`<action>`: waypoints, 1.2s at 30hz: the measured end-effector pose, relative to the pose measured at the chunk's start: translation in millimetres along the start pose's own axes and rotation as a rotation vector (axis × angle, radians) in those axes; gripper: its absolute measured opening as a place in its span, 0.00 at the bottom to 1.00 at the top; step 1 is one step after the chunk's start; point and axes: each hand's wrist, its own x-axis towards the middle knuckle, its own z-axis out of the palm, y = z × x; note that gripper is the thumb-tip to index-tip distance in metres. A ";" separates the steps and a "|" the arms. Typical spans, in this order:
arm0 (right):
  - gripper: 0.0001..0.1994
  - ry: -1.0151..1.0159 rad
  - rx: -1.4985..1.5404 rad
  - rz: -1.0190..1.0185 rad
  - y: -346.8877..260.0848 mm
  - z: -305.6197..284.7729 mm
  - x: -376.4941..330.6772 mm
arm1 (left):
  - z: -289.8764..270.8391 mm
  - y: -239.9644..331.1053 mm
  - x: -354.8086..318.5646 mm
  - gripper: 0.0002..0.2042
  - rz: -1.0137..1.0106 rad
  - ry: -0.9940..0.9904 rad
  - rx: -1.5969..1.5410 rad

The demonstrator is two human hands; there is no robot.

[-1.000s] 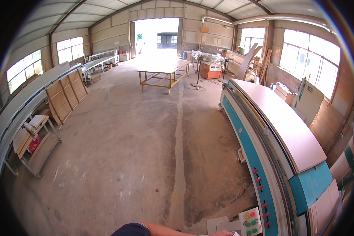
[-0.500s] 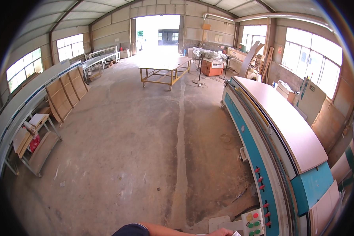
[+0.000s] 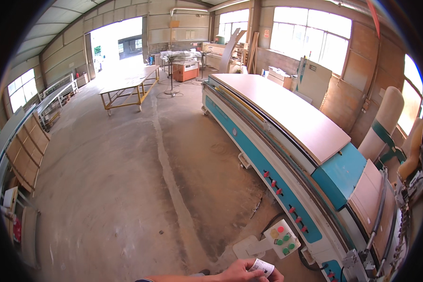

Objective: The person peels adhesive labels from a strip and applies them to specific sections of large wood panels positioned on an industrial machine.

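White paper slip (image 3: pixel 262 268) pinched in one hand's (image 3: pixel 242 272) grip at frame's bottom edge; concrete floor (image 3: pixel 127 188) open.

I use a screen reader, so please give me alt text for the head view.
A hand at the bottom edge holds a small white slip near a long teal-and-white woodworking machine carrying a pale board, in a workshop with a concrete floor.

A woodworking workshop: beyond the hand (image 3: pixel 243 271) lie a long panel machine (image 3: pixel 286 155), stacked boards (image 3: pixel 27 150) and a concrete floor (image 3: pixel 127 188).
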 end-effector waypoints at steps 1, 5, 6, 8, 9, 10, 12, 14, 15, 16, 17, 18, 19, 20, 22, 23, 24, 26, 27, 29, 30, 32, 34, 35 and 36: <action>0.20 0.005 0.000 0.001 -2.4 1.2 -0.9 | 0.7 0.2 0.7 0.12 0.014 -0.004 -0.009; 0.20 0.038 -0.017 0.008 -10.8 4.3 -5.9 | 2.4 3.0 2.2 0.12 0.039 -0.029 0.043; 0.20 0.053 -0.018 0.010 -11.7 4.5 -6.5 | 2.4 4.2 2.5 0.12 0.038 -0.039 0.079; 0.19 0.075 -0.056 0.006 -12.3 4.0 -8.2 | 3.5 6.9 2.7 0.12 -0.003 -0.076 0.055; 0.20 0.075 -0.042 0.002 -12.0 3.2 -9.5 | 4.4 8.4 2.9 0.11 -0.025 -0.093 0.045; 0.20 0.076 -0.028 -0.001 -11.3 2.1 -9.9 | 8.2 9.8 3.6 0.11 -0.080 -0.035 0.056; 0.20 0.076 -0.029 -0.017 -9.3 -0.6 -11.5 | 11.9 13.5 2.8 0.11 -0.016 -0.068 -0.034; 0.20 0.081 -0.002 -0.016 -6.7 -3.9 -12.8 | 15.1 17.2 3.0 0.11 -0.023 -0.067 -0.089; 0.20 0.083 0.011 -0.016 -5.0 -5.1 -13.2 | 16.3 18.9 2.7 0.11 -0.031 -0.072 -0.079; 0.21 0.066 0.009 0.002 -3.8 -6.8 -13.6 | 16.3 20.6 3.0 0.11 -0.037 -0.076 -0.070; 0.20 0.063 0.008 -0.020 -2.3 -7.6 -13.7 | 16.3 21.9 3.1 0.11 -0.042 -0.078 -0.061; 0.20 0.059 0.007 -0.042 -1.1 -8.3 -13.6 | 15.7 23.1 3.5 0.11 -0.079 -0.083 0.061; 0.20 0.053 0.006 -0.064 -0.3 -8.4 -13.6 | 15.4 24.1 3.5 0.11 -0.063 -0.085 0.031; 0.20 0.046 0.007 -0.060 0.3 -8.3 -13.1 | 15.3 24.7 3.6 0.11 -0.047 -0.085 0.002; 0.19 0.044 -0.018 -0.021 -0.5 -6.8 -12.6 | 15.2 25.6 2.8 0.11 -0.045 -0.075 -0.040; 0.19 0.041 -0.029 -0.003 -1.9 -6.0 -12.4 | 15.6 26.0 2.2 0.11 -0.057 -0.067 -0.051; 0.19 0.028 0.027 -0.040 -3.2 -4.2 -12.4 | 15.6 26.4 1.5 0.11 -0.069 -0.059 -0.062; 0.19 0.022 0.023 -0.041 -7.4 -1.5 -12.7 | 15.1 27.0 -0.3 0.11 -0.045 -0.057 -0.044; 0.19 0.018 0.022 -0.041 -9.3 -0.3 -12.8 | 14.5 27.0 -1.3 0.11 -0.032 -0.055 -0.035; 0.19 0.005 0.058 -0.054 -12.1 2.4 -13.5 | 13.4 26.3 -1.8 0.11 -0.025 -0.039 -0.038; 0.19 -0.002 0.075 -0.061 -12.6 3.3 -13.7 | 13.1 25.4 -2.4 0.11 -0.020 -0.030 -0.040; 0.19 0.000 0.047 -0.079 -11.9 3.9 -13.4 | 13.2 22.3 -2.2 0.11 -0.007 -0.045 -0.066; 0.19 0.000 0.038 -0.089 -10.1 3.4 -13.3 | 13.9 18.7 -1.0 0.10 0.002 -0.048 -0.090; 0.19 0.001 0.042 -0.091 -9.5 3.5 -13.9 | 14.2 17.6 -1.2 0.10 0.004 -0.045 -0.102; 0.19 0.001 0.047 -0.092 -8.2 2.5 -13.9 | 14.3 15.8 -0.7 0.10 0.006 -0.043 -0.114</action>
